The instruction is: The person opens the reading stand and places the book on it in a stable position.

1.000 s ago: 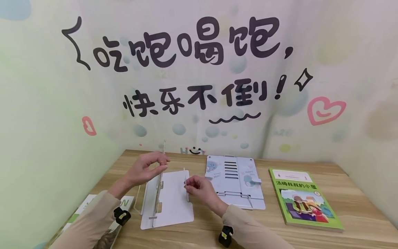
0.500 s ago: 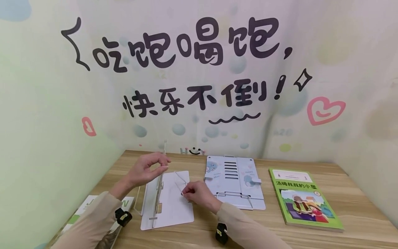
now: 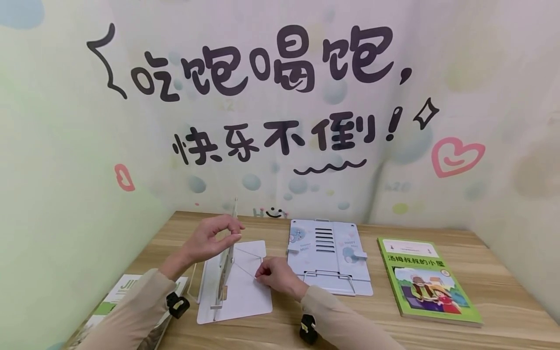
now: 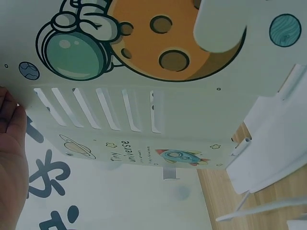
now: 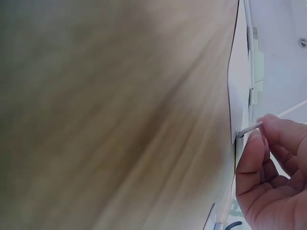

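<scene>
A white metal book stand stands half unfolded at left centre, its base panel (image 3: 251, 299) flat on the table and its other panel (image 3: 224, 277) raised nearly upright. My left hand (image 3: 214, 238) holds the raised panel near its top edge, thumb and fingers curled. In the left wrist view this panel's printed face (image 4: 192, 110) shows an astronaut, an orange planet and a row of slots. Low over the base, my right hand (image 3: 277, 277) pinches a thin wire support (image 5: 250, 128) between thumb and fingertip. The wire slants from these fingers up to the raised panel.
A second book stand (image 3: 302, 262), pale blue with slots and a wire ledge, lies flat behind the right hand. A green storybook (image 3: 430, 282) lies at right. Another book (image 3: 127, 284) sits partly under the left forearm. A printed curtain (image 3: 280, 189) hangs behind the table.
The wire support has swung left, from standing up off the base to reaching the raised panel. My right hand has lowered slightly leftward with it; the raised panel and left hand have shifted slightly right.
</scene>
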{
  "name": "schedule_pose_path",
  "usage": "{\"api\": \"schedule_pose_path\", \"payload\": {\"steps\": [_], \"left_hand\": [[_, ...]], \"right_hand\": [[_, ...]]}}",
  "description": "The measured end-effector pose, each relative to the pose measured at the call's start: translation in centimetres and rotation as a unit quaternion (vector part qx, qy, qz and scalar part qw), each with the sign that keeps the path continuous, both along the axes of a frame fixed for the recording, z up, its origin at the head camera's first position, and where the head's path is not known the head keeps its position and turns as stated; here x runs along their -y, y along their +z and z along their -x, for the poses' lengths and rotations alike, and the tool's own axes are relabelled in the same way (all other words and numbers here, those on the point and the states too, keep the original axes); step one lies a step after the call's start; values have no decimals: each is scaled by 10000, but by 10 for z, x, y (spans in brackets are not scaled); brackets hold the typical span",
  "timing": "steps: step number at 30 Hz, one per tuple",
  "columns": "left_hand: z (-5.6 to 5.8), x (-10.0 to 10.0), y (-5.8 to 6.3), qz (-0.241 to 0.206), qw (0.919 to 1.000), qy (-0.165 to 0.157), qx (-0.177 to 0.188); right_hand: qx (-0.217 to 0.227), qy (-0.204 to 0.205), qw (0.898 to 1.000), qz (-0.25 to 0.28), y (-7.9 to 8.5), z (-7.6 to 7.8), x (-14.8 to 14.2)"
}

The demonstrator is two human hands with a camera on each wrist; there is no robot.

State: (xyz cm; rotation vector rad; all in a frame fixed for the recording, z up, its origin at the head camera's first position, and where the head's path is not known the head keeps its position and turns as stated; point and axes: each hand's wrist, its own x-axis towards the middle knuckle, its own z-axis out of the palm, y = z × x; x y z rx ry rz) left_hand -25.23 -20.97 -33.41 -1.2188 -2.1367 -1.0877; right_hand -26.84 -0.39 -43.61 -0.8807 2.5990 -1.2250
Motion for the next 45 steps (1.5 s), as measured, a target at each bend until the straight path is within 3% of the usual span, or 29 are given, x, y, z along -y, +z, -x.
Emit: {"api": "schedule_pose_path", "payload": {"steps": [5, 8, 11, 15, 22, 34, 39, 45], "left_hand": [[4, -2, -3, 64, 9998, -98, -142], [-5, -9, 6, 136, 9999, -26, -40], [-6, -13, 7, 217, 9997, 64, 6], [5, -12, -6, 273, 9996, 55, -69], [6, -14, -7, 260, 9996, -52, 20], [8, -19, -13, 404, 9990, 167, 102], [7, -20, -13, 410, 9984, 247, 306], [8, -22, -10, 540, 9978, 195, 329]], "right_hand": [[227, -25, 9997, 10, 0, 0, 1], [315, -28, 9995, 51, -1, -1, 1], [406, -17, 9991, 112, 0, -2, 1], [677, -9, 9974, 240, 1, -3, 0], [1334, -111, 9900, 451, -2, -2, -2], [1597, -247, 9854, 533, -5, -3, 0], [1595, -265, 9855, 517, -4, -3, -1], [1638, -255, 9847, 544, -1, -3, -3]]}}
